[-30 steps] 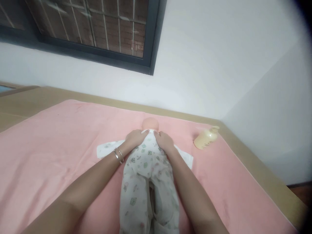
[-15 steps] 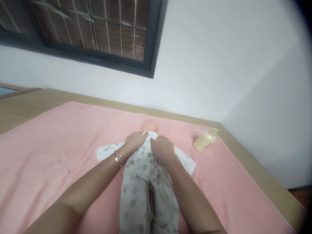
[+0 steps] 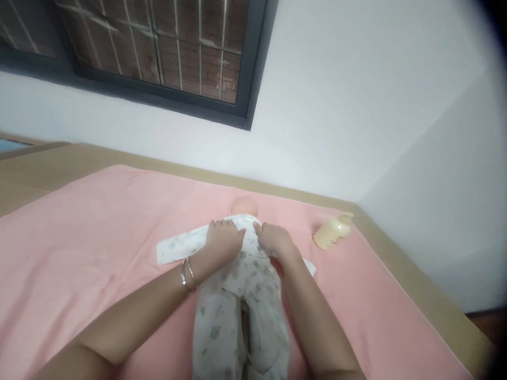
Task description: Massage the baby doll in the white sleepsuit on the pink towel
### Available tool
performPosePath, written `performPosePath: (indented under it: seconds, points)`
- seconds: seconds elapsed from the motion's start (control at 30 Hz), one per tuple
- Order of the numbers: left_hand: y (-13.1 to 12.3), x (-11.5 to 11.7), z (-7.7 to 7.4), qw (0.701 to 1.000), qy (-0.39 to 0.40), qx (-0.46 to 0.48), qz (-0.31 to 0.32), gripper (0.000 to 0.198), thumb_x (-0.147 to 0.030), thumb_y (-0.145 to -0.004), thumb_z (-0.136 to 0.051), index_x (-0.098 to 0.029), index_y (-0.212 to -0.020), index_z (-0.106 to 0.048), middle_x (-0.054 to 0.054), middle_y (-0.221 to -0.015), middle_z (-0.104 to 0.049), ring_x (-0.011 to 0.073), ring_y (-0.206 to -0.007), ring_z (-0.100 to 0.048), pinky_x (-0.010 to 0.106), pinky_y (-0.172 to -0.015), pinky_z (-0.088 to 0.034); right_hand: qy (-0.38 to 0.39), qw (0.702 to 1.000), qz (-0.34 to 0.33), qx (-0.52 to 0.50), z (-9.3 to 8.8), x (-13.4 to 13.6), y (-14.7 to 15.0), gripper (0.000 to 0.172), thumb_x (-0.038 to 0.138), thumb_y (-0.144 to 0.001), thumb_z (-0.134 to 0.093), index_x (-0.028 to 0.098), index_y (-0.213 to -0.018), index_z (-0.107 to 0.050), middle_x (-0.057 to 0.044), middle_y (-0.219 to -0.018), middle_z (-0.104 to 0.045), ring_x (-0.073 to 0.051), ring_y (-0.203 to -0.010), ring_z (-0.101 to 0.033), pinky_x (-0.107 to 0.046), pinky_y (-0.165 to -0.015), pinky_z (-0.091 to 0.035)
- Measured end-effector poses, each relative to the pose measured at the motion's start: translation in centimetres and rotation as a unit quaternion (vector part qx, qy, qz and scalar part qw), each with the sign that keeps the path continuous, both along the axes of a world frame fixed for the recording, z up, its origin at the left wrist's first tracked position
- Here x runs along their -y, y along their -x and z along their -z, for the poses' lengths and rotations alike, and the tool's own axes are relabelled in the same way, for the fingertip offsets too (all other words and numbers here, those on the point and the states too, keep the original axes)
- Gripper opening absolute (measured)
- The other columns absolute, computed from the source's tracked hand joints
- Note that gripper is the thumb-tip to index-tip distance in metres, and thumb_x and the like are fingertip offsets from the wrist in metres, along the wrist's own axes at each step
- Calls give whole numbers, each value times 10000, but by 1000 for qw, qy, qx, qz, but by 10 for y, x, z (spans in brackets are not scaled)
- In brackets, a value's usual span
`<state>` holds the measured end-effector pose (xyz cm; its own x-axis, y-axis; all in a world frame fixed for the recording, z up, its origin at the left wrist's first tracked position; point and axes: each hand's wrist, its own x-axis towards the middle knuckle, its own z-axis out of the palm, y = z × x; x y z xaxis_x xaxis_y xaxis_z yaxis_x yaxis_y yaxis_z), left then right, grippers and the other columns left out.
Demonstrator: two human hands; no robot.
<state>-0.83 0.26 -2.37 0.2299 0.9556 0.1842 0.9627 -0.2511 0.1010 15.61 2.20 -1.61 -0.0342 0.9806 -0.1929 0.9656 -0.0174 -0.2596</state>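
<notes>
left hand (image 3: 224,243) and right hand (image 3: 275,240) lie flat on the doll (image 3: 244,205), seemingly gripping nothing. press evenly to keep the suit (image 3: 237,316) smooth.

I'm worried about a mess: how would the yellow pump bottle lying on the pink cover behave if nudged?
The pump bottle lies on its side with a rounded body, so it would probably roll. The soft pink cover may slow it. Its pump head likely makes it curve, not roll straight.

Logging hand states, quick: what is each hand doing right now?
Left hand: open, flat on the printed garment.
Right hand: resting on the printed garment; grip cannot be told.
</notes>
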Motion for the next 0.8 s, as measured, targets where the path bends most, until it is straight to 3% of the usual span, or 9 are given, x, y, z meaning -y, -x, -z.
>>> performPosePath:
  seconds: [0.13,0.23,0.33,0.43,0.57,0.7,0.8]
  points:
    - [14,-29,-2,990,109,88,-23,664,-586,-928,-174,-135,-1033,-651,168,-1035,-678,292,-944,-636,371,-812,-428,-73,990,-118,27,-11,25,10,583,525,-963,-239,101,-1226,-542,-222,-1231,-561,-327,-1112,-532,-432,-941,-353]
    - [19,-32,-7,977,179,111,-25,725,-632,-913,-118,-154,-1067,-642,152,-1069,-676,286,-939,-641,356,-783,-441,-71,988,-133,16,-13,24,11,534,482,-978,-223,135,-1136,-597,-185,-1166,-610,-296,-1104,-536,-421,-976,-319]
    - [11,-15,-7,993,113,21,-35,657,-547,-938,-187,-79,-1122,-610,218,-1096,-642,327,-995,-610,402,-844,-417,-24,997,-66,-17,-7,5,6,618,497,-985,-153,123,-1093,-633,-171,-1068,-665,-286,-1088,-562,-492,-1067,-173]
    - [-3,5,0,999,13,-43,-29,601,-493,-924,-314,-11,-1196,-550,275,-1181,-578,375,-1112,-534,441,-931,-365,13,998,15,-64,4,-18,-4,727,547,-971,-90,82,-1160,-617,-202,-1167,-628,-308,-1189,-511,-531,-1094,-56]
    - [-7,1,7,999,-29,0,-17,627,-514,-918,-320,-4,-1210,-537,282,-1229,-547,377,-1160,-498,449,-987,-325,21,997,29,-74,11,-22,-8,765,588,-957,-77,88,-1168,-616,-222,-1236,-586,-324,-1228,-482,-537,-1090,-68]
    - [11,-25,0,989,105,103,-4,667,-595,-923,-204,-110,-1117,-619,177,-1119,-651,293,-1041,-596,363,-908,-400,-39,998,-47,-23,1,-3,4,687,543,-973,-130,96,-1095,-638,-213,-1131,-643,-303,-1119,-562,-485,-1058,-202]
    - [20,-33,-7,973,167,155,34,662,-610,-922,-163,-179,-1132,-619,114,-1135,-664,246,-1013,-616,309,-850,-425,-57,996,-60,-14,-3,1,10,662,527,-976,-149,99,-1068,-646,-207,-1107,-654,-301,-1080,-579,-447,-1009,-284]
